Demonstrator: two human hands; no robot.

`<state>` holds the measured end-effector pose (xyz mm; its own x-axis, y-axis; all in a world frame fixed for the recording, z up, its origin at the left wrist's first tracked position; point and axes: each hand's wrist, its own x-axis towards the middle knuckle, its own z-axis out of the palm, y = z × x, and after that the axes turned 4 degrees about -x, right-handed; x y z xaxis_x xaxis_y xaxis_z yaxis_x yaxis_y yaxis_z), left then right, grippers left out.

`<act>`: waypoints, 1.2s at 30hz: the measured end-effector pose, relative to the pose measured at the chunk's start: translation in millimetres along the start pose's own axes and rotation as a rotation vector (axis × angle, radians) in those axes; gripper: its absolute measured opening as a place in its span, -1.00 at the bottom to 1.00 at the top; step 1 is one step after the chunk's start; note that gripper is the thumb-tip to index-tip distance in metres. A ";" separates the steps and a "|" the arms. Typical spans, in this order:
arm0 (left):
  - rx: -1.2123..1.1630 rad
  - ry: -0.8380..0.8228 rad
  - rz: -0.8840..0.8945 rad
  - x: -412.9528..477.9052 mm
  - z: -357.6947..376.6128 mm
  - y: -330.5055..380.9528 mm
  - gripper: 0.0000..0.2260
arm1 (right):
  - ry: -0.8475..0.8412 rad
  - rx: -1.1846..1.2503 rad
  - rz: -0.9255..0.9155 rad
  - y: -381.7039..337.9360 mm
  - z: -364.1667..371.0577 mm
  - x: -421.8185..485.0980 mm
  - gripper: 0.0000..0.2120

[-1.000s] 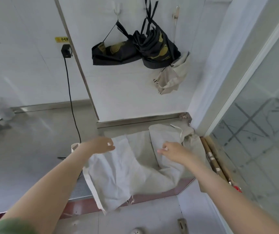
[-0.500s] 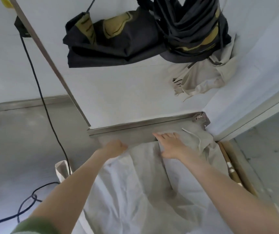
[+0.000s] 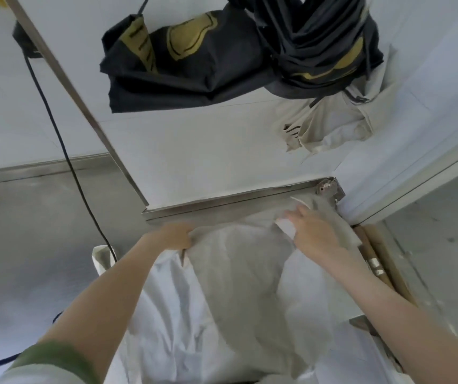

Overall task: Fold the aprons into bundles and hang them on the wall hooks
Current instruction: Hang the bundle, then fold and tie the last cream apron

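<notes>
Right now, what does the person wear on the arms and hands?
The left hand and right hand are bare: no gloves, rings or watch. The left arm has a green sleeve edge near the elbow, paler fabric behind it. The right forearm shows no sleeve.

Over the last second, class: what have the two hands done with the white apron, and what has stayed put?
The left hand reached to the far edge of the white apron and now grips it. The right hand slid to the far right corner; its grasp is unclear. The black bundles stayed hanging on the wall.
</notes>
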<state>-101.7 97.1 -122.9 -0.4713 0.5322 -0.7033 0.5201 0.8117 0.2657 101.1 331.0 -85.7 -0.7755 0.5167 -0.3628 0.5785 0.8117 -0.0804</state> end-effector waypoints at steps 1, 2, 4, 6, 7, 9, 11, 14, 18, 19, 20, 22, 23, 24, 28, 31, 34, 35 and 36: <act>0.047 0.026 -0.036 -4.3 -0.7 -10.0 -0.81 | -0.023 -0.060 0.061 5.9 -1.4 -6.3 -0.58; 0.083 0.050 -0.074 -6.7 -0.7 -20.5 -0.79 | -0.087 -0.112 0.117 10.8 -2.4 -11.0 -0.70; 0.112 0.075 -0.130 -12.7 -1.2 -37.7 -0.78 | -0.304 -0.229 0.158 21.6 -3.8 -22.9 -0.85; 0.060 0.049 -0.162 -20.1 -4.6 -45.6 -0.73 | -0.492 -0.281 0.158 31.7 -4.6 -27.3 -0.83; 0.015 0.026 -0.168 -22.9 -5.6 -46.8 -0.67 | -0.523 -0.286 0.167 34.9 -5.3 -28.9 -0.82; -0.076 0.016 -0.143 -26.9 -5.8 -47.1 -0.59 | -0.437 -0.250 0.145 35.7 -5.8 -26.1 -0.84; -0.183 0.020 -0.126 -22.6 -3.7 -48.3 -0.52 | -0.270 -0.139 0.076 32.1 -1.1 -13.8 -0.64; -0.300 -0.046 -0.088 -20.7 1.6 -45.8 -0.41 | -0.172 0.030 -0.039 10.4 4.4 -2.0 -0.19; -0.361 -0.140 -0.011 -41.3 1.6 -27.1 -0.57 | -0.064 0.101 -0.015 -13.9 16.5 8.0 -0.24; -0.393 -0.158 -0.007 -44.6 2.1 -24.6 -0.59 | -0.011 0.144 0.005 -15.4 20.4 11.0 -0.25; -0.424 -0.172 0.003 -46.1 3.0 -22.7 -0.62 | 0.030 0.177 0.016 -15.7 22.6 12.5 -0.24; -0.463 -0.190 0.015 -49.9 3.1 -18.2 -0.69 | 0.018 0.172 -0.016 -14.9 25.6 13.3 -0.21; -0.484 -0.206 0.024 -52.8 1.9 -15.0 -0.72 | -0.024 0.160 -0.064 -15.8 26.2 11.4 -0.18; -0.513 -0.234 0.044 -53.4 1.6 -12.1 -0.73 | -0.059 0.144 -0.127 -17.2 26.6 9.7 -0.14; -0.561 -0.272 0.167 -52.0 -3.4 1.3 -0.70 | -0.053 0.100 -0.371 -37.4 15.8 8.5 -0.07; -0.555 -0.307 0.211 -53.5 -8.9 13.7 -0.83 | -0.086 0.085 -0.463 -53.8 10.2 19.4 -0.21; -0.485 -0.288 0.212 -50.6 -12.3 13.9 -0.86 | -0.097 -0.047 -0.538 -57.5 10.2 26.5 -0.72; -0.439 -0.249 0.212 -48.4 -12.4 10.3 -0.83 | -0.099 -0.056 -0.533 -54.9 11.6 27.1 -0.86; -0.385 -0.199 0.200 -43.9 -11.5 4.4 -0.75 | -0.102 -0.026 -0.517 -51.2 12.6 26.1 -0.91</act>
<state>-86.9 80.1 -83.3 -0.2235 0.6608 -0.7165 0.2675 0.7484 0.6069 54.4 299.5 -102.7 -0.9285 0.0185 -0.3709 0.1191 0.9609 -0.2500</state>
